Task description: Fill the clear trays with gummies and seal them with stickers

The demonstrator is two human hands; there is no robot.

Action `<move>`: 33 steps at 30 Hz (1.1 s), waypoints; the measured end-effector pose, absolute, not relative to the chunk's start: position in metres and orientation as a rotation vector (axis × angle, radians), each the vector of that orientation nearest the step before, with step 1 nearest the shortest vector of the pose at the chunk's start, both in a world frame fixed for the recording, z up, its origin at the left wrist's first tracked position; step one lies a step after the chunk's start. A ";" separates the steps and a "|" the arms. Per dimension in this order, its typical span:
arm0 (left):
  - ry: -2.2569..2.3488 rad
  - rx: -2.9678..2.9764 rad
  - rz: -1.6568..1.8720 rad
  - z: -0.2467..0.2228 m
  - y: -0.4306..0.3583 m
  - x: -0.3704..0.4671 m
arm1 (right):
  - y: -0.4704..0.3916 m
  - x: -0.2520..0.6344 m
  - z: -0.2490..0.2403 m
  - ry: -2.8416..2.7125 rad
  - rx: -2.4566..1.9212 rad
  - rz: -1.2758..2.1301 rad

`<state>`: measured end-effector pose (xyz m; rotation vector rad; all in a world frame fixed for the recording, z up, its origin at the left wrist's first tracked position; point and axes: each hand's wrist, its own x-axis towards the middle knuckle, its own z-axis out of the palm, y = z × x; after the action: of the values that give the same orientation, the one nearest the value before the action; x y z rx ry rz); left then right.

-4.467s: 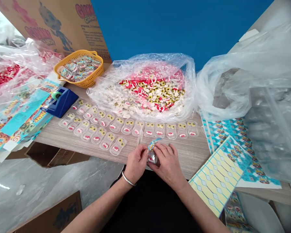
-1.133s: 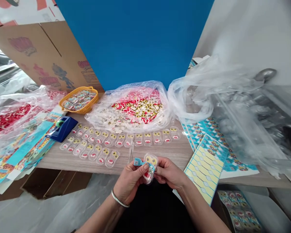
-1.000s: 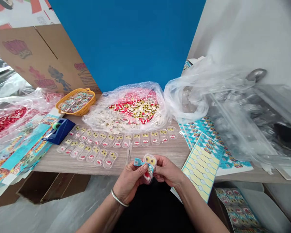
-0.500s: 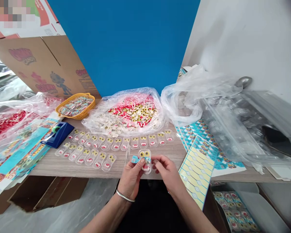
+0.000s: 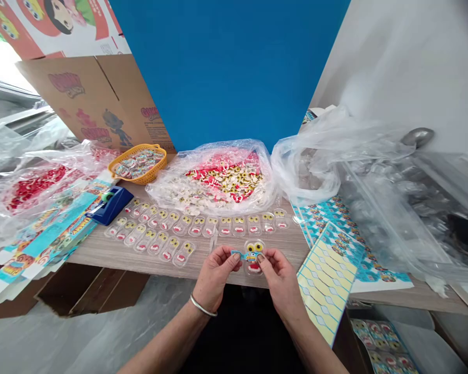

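Head view: I see two bare hands meeting over the table (image 5: 288,246), near its front edge.
Clear pack: upright between the hands, yellow eye pieces above a red-and-white mouth piece, printed strip (image 5: 251,257) across its middle.
Left hand (image 5: 213,275): thumb and fingers pinched together on the strip's free end, beside the pack; its thumb has left the pack's front.
Right hand (image 5: 284,283): thumb now on the strip and front, fingers mostly hidden behind; nearly closed on the clear pack (image 5: 254,268).
Change: the strip's printed face shows more; I judge that the right hand bears the pack while the left governs the strip.
Edges: filled packs (image 5: 184,254) lie in rows beyond and left; the yellow-backed label sheet (image 5: 325,283) sits right, beside the right forearm.
Room: I judge sideways travel bounded by these, forward travel by the candy bag (image 5: 226,179).
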<state>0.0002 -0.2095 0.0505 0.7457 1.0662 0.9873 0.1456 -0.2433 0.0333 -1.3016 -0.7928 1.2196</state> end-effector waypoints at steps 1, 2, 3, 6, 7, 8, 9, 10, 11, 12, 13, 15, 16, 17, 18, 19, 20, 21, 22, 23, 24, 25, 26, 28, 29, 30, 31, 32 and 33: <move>1.072 0.759 0.990 0.051 -0.208 -0.001 | -0.244 0.146 0.033 -0.780 -1.283 1.227; 1.076 0.768 0.992 0.053 -0.207 -0.002 | -0.244 0.147 0.033 -0.771 -1.267 1.233; 1.079 0.769 0.996 0.054 -0.206 -0.003 | -0.245 0.148 0.033 -0.764 -1.255 1.238; 1.047 0.718 0.982 0.057 -0.204 -0.004 | -0.248 0.148 0.033 -0.740 -1.204 1.271; 1.016 0.687 0.970 0.058 -0.203 -0.003 | -0.249 0.148 0.033 -0.724 -1.178 1.293; 0.974 0.649 0.950 0.058 -0.203 -0.002 | -0.250 0.147 0.033 -0.706 -1.150 1.321; 0.927 0.605 0.919 0.057 -0.204 0.000 | -0.250 0.147 0.033 -0.687 -1.121 1.350; 0.880 0.558 0.884 0.056 -0.204 0.002 | -0.251 0.146 0.033 -0.671 -1.098 1.375; 0.840 0.512 0.854 0.054 -0.204 0.004 | -0.251 0.145 0.033 -0.662 -1.081 1.394; 0.810 0.471 0.825 0.053 -0.205 0.006 | -0.252 0.144 0.033 -0.662 -1.073 1.404; 0.791 0.437 0.798 0.051 -0.205 0.008 | -0.252 0.144 0.033 -0.670 -1.074 1.405; 0.769 0.385 0.739 0.047 -0.206 0.009 | -0.252 0.143 0.033 -0.697 -1.101 1.384; 0.761 0.363 0.708 0.046 -0.206 0.008 | -0.252 0.142 0.033 -0.709 -1.121 1.368; 0.752 0.340 0.677 0.044 -0.206 0.007 | -0.252 0.142 0.033 -0.717 -1.140 1.351; 0.742 0.317 0.654 0.042 -0.206 0.006 | -0.252 0.141 0.034 -0.722 -1.159 1.334; 0.730 0.297 0.642 0.041 -0.206 0.005 | -0.251 0.141 0.034 -0.725 -1.174 1.322; 0.717 0.282 0.638 0.039 -0.206 0.004 | -0.250 0.140 0.035 -0.727 -1.186 1.313; 0.706 0.269 0.634 0.038 -0.205 0.003 | -0.249 0.138 0.036 -0.730 -1.194 1.311; 0.698 0.259 0.630 0.037 -0.204 0.003 | -0.248 0.137 0.036 -0.735 -1.200 1.316; 0.698 0.256 0.636 0.036 -0.203 0.003 | -0.247 0.135 0.037 -0.739 -1.205 1.325; 0.710 0.264 0.657 0.035 -0.202 0.004 | -0.246 0.134 0.037 -0.741 -1.211 1.331; 0.732 0.282 0.698 0.035 -0.201 0.005 | -0.245 0.132 0.036 -0.743 -1.217 1.333; 0.755 0.304 0.752 0.035 -0.201 0.005 | -0.244 0.130 0.035 -0.749 -1.227 1.325; 0.782 0.346 0.866 0.037 -0.203 0.006 | -0.241 0.128 0.032 -0.757 -1.264 1.273; 0.779 0.362 0.900 0.037 -0.205 0.006 | -0.239 0.127 0.029 -0.759 -1.289 1.239; 0.776 0.386 0.918 0.037 -0.207 0.006 | -0.236 0.127 0.025 -0.766 -1.317 1.211; 0.783 0.428 0.931 0.035 -0.208 0.005 | -0.232 0.127 0.021 -0.778 -1.343 1.192; 0.809 0.492 0.942 0.033 -0.207 0.003 | -0.228 0.127 0.016 -0.815 -1.365 1.204; 0.855 0.571 0.963 0.031 -0.203 0.000 | -0.223 0.128 0.012 -0.877 -1.380 1.229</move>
<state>0.0002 -0.2029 0.0306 0.5705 0.8546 0.9635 0.1282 -0.2227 0.0119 -1.3803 -0.8771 1.2290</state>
